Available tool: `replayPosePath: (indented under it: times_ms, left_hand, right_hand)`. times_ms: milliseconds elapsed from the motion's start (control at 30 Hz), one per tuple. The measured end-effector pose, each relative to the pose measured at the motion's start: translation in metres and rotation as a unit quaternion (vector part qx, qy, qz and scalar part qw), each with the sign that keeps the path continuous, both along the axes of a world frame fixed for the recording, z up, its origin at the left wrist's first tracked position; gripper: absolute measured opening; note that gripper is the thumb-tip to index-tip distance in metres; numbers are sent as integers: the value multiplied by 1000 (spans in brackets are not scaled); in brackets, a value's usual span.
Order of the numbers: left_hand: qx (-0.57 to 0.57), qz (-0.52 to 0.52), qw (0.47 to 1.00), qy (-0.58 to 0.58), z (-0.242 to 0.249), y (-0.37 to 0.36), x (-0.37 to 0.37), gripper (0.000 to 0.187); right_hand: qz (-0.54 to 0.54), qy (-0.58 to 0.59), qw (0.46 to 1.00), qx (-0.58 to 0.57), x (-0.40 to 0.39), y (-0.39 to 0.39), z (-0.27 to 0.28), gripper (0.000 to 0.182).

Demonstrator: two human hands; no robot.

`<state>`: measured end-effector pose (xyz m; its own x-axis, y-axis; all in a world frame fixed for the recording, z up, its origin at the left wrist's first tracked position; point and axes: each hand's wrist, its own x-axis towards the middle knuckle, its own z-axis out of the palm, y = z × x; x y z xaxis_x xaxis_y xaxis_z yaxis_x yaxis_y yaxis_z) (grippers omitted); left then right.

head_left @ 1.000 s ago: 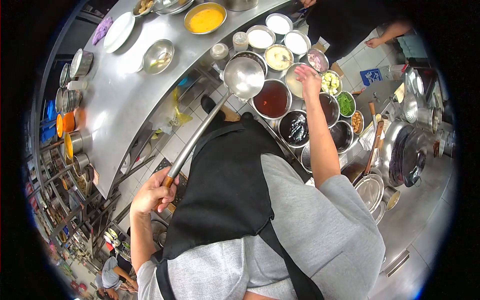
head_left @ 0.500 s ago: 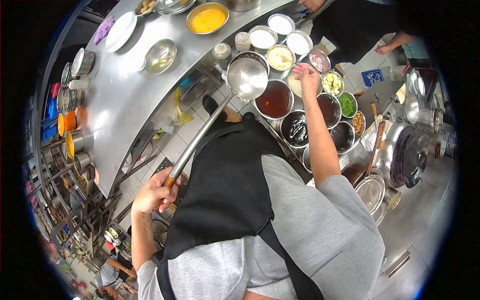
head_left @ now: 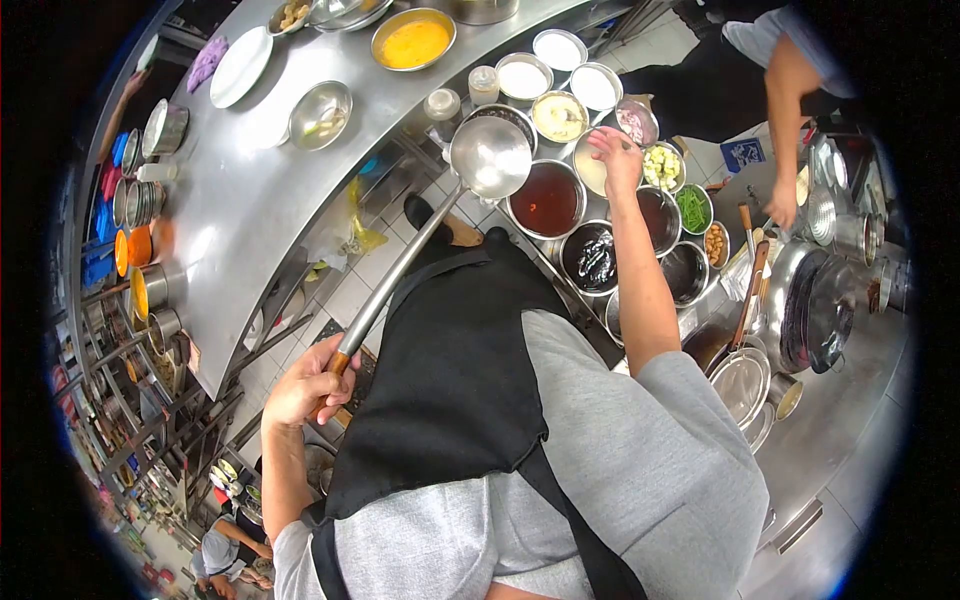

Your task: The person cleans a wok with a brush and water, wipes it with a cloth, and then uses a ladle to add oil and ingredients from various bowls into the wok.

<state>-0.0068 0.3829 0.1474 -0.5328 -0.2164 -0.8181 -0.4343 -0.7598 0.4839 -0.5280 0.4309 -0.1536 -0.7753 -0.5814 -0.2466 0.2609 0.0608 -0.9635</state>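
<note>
My left hand (head_left: 312,382) is wrapped round the wooden end of a long metal ladle (head_left: 491,158). The ladle's shiny bowl looks empty and hangs over the edge of a pot (head_left: 500,118), partly hiding it. My right hand (head_left: 617,163) is above a bowl of pale contents (head_left: 588,165). Its fingers are bent loosely and partly apart, with nothing visible in them. Around it are a bowl of creamy yellow paste (head_left: 560,117), diced green-white pieces (head_left: 662,166), chopped pink pieces (head_left: 636,122), and a pot of red-brown liquid (head_left: 545,199).
Dark sauces (head_left: 588,258) and cut greens (head_left: 694,209) stand nearer me. A wok (head_left: 800,300) and strainer (head_left: 742,386) are at right. The steel counter (head_left: 200,260) at left bears a bowl of orange-yellow liquid (head_left: 414,42). A co-worker's arm (head_left: 785,130) reaches in at upper right.
The co-worker's arm has swung down toward the wok area at right. My right hand's fingers have bent slightly. The ladle has shifted only a little.
</note>
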Motion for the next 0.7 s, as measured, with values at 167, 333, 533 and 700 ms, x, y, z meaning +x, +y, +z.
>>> replayPosePath:
  times_ms: [167,333,533,700]
  left_hand:
    - [2,10,1000,-13,1,-2,-3,37]
    - [4,11,1000,-7,1,-3,0,35]
    - [2,13,1000,1,-3,-2,1,32]
    - [-1,6,1000,2,-2,-5,-5,31]
  right_hand:
    - [57,130,988,62,6,-8,1,30]
    - [7,-4,1000,5,2,-6,-8,27]
    - [-52,-139,987,-57,-8,3,-13,25]
    - [-24,-62,998,-20,-1,-5,-16,24]
